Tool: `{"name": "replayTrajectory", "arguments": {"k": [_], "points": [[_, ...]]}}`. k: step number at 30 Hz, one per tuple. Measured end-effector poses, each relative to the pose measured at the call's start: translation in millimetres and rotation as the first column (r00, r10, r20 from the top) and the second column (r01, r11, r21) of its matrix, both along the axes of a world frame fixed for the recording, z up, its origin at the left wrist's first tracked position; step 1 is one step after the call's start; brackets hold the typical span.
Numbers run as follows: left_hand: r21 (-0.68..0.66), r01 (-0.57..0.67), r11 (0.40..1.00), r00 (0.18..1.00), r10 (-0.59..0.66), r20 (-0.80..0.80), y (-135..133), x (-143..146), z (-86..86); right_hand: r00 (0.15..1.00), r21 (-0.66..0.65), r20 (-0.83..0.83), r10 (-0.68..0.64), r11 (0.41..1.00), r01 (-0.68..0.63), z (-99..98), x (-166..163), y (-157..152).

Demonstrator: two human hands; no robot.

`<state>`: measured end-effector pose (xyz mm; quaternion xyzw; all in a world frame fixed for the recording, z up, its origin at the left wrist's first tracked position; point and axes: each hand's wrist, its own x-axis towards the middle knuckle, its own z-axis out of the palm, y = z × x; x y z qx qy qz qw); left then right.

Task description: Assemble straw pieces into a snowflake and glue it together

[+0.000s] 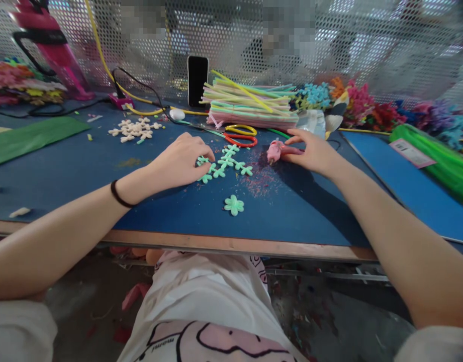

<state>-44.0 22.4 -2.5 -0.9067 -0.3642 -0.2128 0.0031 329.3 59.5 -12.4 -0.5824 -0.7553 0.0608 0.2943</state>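
Note:
My left hand point(188, 158) is curled over a group of mint-green fuzzy pipe-cleaner pieces point(226, 160), with thumb and forefinger closing on one at the left of the group. A single mint-green pipe-cleaner flower point(234, 205) lies apart, closer to the table's front edge. On the right, my right hand point(310, 151) is around the handle of a small pink glue gun point(275, 152), its tip pointing left and down toward the table. Part of the handle is hidden by my fingers. Scissors point(241, 136) with yellow and red handles lie just behind the green pieces.
Bundled pastel pipe cleaners point(250, 103) and a phone point(197, 80) stand at the back. Cream pieces point(135, 129) are heaped left of centre. A pink bottle point(52, 50) stands back left. A blue board point(408, 176) and a green packet point(435, 161) occupy the right.

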Motion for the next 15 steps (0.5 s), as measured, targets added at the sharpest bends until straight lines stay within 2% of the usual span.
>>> {"name": "replayTrajectory", "arguments": {"k": [3, 6, 9, 12, 15], "points": [[-0.055, 0.011, 0.998, 0.998, -0.015, -0.066, 1.4, -1.0, -3.1, 0.993, 0.119, -0.001, -0.115, 0.986, 0.115, 3.0, -4.6, -4.2], [-0.063, 0.001, 0.998, 0.997, -0.005, -0.078, 0.3, -0.8, -2.8, 0.983, 0.111, -0.104, -0.153, 0.98, 0.165, 7.7, -18.8, -15.3], [-0.067, 0.015, 0.998, 0.996, -0.021, -0.092, 1.2, -2.0, -3.3, 0.985, 0.159, -0.145, -0.091, 0.981, 0.114, 11.7, -36.1, -28.1], [-0.111, 0.044, 0.993, 0.994, -0.054, -0.091, 4.2, -4.0, -6.4, 0.995, 0.222, -0.096, -0.002, 0.975, 0.024, 15.3, -51.9, -40.2], [-0.119, -0.001, 0.993, 0.999, -0.003, -0.037, 4.2, -2.6, -6.2, 0.999, 0.302, -0.021, 0.048, 0.953, -0.04, 19.7, -64.3, -52.3]]}}
